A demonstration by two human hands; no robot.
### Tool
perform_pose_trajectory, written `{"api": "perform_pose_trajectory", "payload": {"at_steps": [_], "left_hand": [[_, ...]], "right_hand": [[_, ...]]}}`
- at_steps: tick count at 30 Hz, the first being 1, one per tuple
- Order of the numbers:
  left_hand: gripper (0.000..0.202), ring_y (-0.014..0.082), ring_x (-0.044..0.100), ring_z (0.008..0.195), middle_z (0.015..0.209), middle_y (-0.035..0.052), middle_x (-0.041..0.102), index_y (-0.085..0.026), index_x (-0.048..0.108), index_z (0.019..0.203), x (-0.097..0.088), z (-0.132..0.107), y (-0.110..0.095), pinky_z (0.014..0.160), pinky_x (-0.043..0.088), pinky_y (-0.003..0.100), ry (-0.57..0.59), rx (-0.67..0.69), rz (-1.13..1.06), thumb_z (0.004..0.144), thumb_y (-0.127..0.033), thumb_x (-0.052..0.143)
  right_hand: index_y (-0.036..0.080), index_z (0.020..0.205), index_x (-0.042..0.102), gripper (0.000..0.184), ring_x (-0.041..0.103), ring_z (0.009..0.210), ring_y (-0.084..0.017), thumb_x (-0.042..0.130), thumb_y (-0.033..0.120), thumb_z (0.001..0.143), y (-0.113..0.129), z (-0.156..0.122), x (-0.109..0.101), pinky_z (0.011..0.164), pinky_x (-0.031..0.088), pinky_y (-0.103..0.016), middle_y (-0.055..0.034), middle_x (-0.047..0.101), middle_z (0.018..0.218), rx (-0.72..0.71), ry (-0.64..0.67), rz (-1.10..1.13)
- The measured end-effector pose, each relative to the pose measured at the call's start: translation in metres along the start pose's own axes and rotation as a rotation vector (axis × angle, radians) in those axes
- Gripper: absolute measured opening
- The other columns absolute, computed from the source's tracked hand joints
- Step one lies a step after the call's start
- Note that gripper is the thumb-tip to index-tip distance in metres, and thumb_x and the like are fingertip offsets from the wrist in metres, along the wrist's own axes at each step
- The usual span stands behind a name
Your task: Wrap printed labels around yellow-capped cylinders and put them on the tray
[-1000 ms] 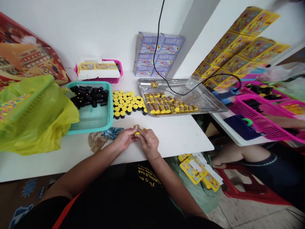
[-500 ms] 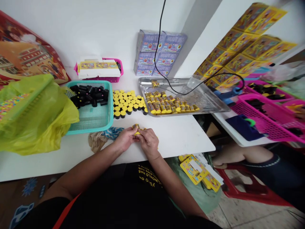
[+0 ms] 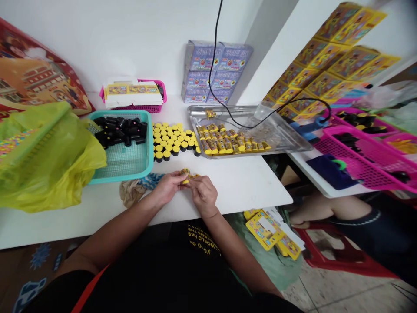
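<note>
Both my hands meet over the white table, pinching a small yellow wrapped cylinder [image 3: 186,176] between their fingertips. My left hand [image 3: 167,188] holds its left end, and my right hand [image 3: 203,194] holds its right end. Just beyond them stand rows of yellow-capped black cylinders [image 3: 172,141]. A crumpled cloth [image 3: 132,193] lies beside my left hand. Further right, a metal tray [image 3: 250,150] carries several wrapped yellow cylinders [image 3: 231,145]. Black cylinders [image 3: 120,131] lie in a teal basket [image 3: 150,161].
A yellow-green plastic bag [image 3: 48,161] spills at the left. Stacked lilac boxes [image 3: 215,74] stand behind the tray, and a black cable [image 3: 224,100] crosses above it. Pink baskets [image 3: 361,161] sit on a side table. A seated person's knee [image 3: 329,208] shows at the lower right.
My hands stay together on the yellow cylinder, with only small finger shifts. The whole view has moved slightly.
</note>
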State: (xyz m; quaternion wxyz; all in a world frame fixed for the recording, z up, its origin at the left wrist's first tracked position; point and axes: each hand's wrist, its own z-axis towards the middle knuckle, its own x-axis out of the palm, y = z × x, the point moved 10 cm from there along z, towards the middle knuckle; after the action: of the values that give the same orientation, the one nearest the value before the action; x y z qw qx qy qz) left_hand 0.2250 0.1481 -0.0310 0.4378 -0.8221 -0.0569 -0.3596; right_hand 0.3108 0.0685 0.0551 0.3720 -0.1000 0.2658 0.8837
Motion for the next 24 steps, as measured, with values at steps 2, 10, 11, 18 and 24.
{"api": "perform_pose_trajectory", "payload": {"at_steps": [2, 10, 11, 18, 24], "left_hand": [[0.019, 0.0142, 0.063, 0.067, 0.077, 0.0055, 0.068, -0.010, 0.071, 0.082, 0.000, 0.000, 0.001, 0.065, 0.047, 0.027, 0.007, -0.012, 0.006, 0.068, -0.020, 0.080], [0.027, 0.0158, 0.062, 0.073, 0.085, 0.0071, 0.068, -0.011, 0.071, 0.090, 0.011, -0.002, -0.005, 0.067, 0.048, 0.029, 0.110, 0.046, 0.029, 0.071, -0.027, 0.078], [0.029, 0.0151, 0.061, 0.071, 0.084, 0.0066, 0.067, -0.011, 0.070, 0.091, 0.010, -0.002, -0.004, 0.065, 0.048, 0.028, 0.099, 0.052, 0.030, 0.071, -0.031, 0.078], [0.031, 0.0147, 0.060, 0.063, 0.072, 0.0029, 0.064, -0.014, 0.062, 0.080, 0.005, -0.003, 0.004, 0.061, 0.047, 0.028, 0.027, 0.038, 0.026, 0.067, -0.034, 0.082], [0.028, 0.0136, 0.061, 0.066, 0.075, 0.0021, 0.065, -0.013, 0.062, 0.076, 0.005, -0.005, -0.003, 0.065, 0.048, 0.028, 0.019, 0.045, -0.007, 0.065, -0.027, 0.084]], "right_hand": [[0.024, 0.091, 0.064, 0.018, 0.058, 0.074, -0.017, 0.063, 0.007, 0.084, 0.001, 0.000, -0.002, 0.067, 0.054, -0.033, -0.0019, 0.062, 0.077, 0.005, -0.019, -0.001], [0.024, 0.110, 0.063, 0.025, 0.061, 0.083, -0.019, 0.067, 0.017, 0.086, 0.000, 0.003, 0.000, 0.071, 0.056, -0.036, -0.0066, 0.066, 0.092, 0.050, 0.014, -0.051], [0.024, 0.107, 0.064, 0.023, 0.061, 0.083, -0.019, 0.066, 0.015, 0.086, 0.001, 0.003, 0.000, 0.071, 0.056, -0.036, -0.0060, 0.067, 0.091, 0.030, 0.012, -0.042], [0.023, 0.093, 0.064, 0.013, 0.059, 0.078, -0.018, 0.063, 0.012, 0.086, 0.004, 0.001, -0.003, 0.071, 0.054, -0.035, -0.0027, 0.064, 0.080, 0.001, -0.015, -0.027], [0.024, 0.113, 0.062, 0.028, 0.061, 0.087, -0.021, 0.067, 0.020, 0.085, 0.000, 0.004, -0.002, 0.073, 0.056, -0.038, -0.0073, 0.065, 0.095, 0.068, 0.017, -0.023]]}}
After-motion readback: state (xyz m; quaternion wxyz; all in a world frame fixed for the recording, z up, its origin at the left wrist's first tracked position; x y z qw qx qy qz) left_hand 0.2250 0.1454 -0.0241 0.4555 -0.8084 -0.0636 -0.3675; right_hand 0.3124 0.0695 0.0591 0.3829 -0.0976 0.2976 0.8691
